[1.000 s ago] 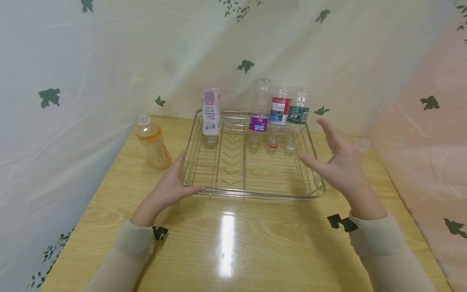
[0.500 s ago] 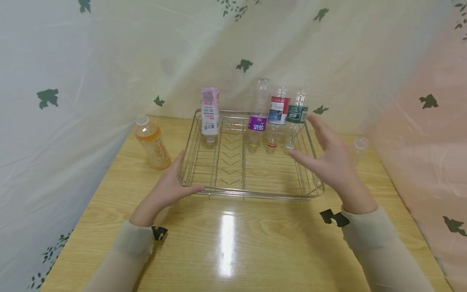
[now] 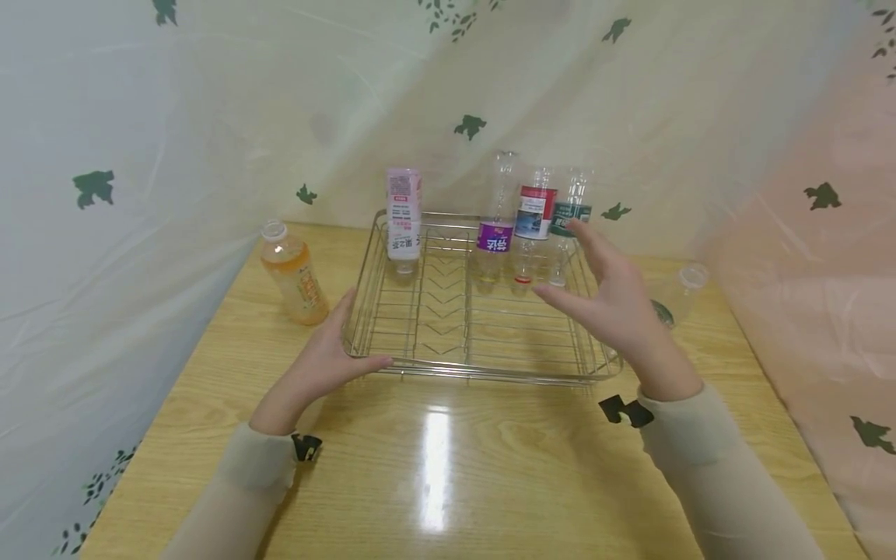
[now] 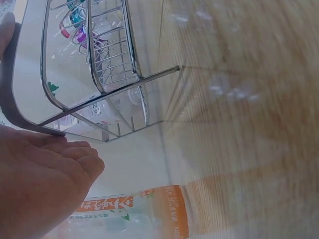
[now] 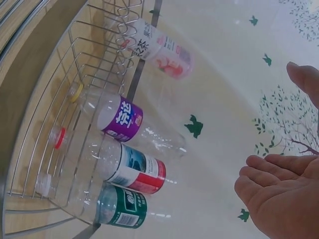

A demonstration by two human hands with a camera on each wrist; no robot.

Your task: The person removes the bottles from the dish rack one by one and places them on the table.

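A metal wire dish rack (image 3: 455, 367) sits on the table. My left hand (image 3: 323, 365) grips its front left corner, thumb over the rim and fingers along the outside. My right hand (image 3: 619, 311) hangs over the rack's right side, fingers and thumb spread, holding nothing. Bottles stand cap-down along the rack's back: a pink-and-white one (image 3: 404, 222) at left, then a purple-label one (image 3: 494, 236), a red-label one (image 3: 535, 212) and a green-label one (image 3: 571, 209) at right. In the head view, my right fingertip overlaps the green label.
Left of the rack, an orange-label bottle (image 3: 294, 280) stands upright on the wooden table (image 3: 364, 467). A clear bottle (image 3: 689, 281) is on the table beyond the right hand, partly hidden. A pale curtain (image 3: 336, 101) with green leaf prints hangs behind.
My right hand has moved left, from outside the rack's right rim to over it, uncovering more of the clear bottle. The left hand stays on the rack corner.
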